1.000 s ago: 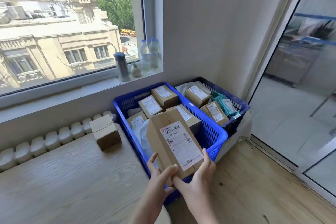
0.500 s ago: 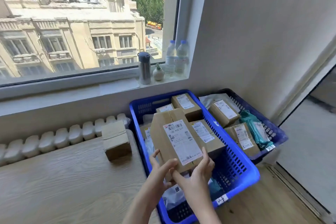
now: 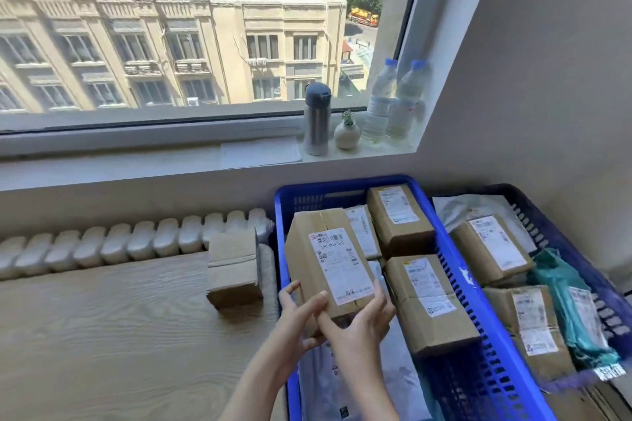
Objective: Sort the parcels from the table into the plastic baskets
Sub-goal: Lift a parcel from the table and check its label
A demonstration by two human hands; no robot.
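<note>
Both hands hold a tall cardboard parcel [image 3: 321, 256] with a white shipping label over the bright blue basket [image 3: 478, 328]. My left hand [image 3: 297, 314] grips its lower left corner and my right hand [image 3: 362, 321] its lower right edge. Several labelled cardboard parcels and grey plastic mailers lie in that basket. A dark blue basket [image 3: 561, 236] to the right holds more cardboard parcels and a teal mailer [image 3: 567, 311]. One small unlabelled cardboard box [image 3: 232, 267] stands on the wooden table [image 3: 119, 335], at its far right edge beside the bright blue basket.
A white radiator [image 3: 119, 246] runs behind the table under the window. On the sill stand a steel flask [image 3: 316, 120], a small vase [image 3: 347, 131] and two water bottles [image 3: 393, 102]. A grey wall closes off the right side.
The view has swung left and down, so the baskets fill more of the frame. Both hands have carried the labelled parcel further in over the bright blue basket, still gripping its lower end.
</note>
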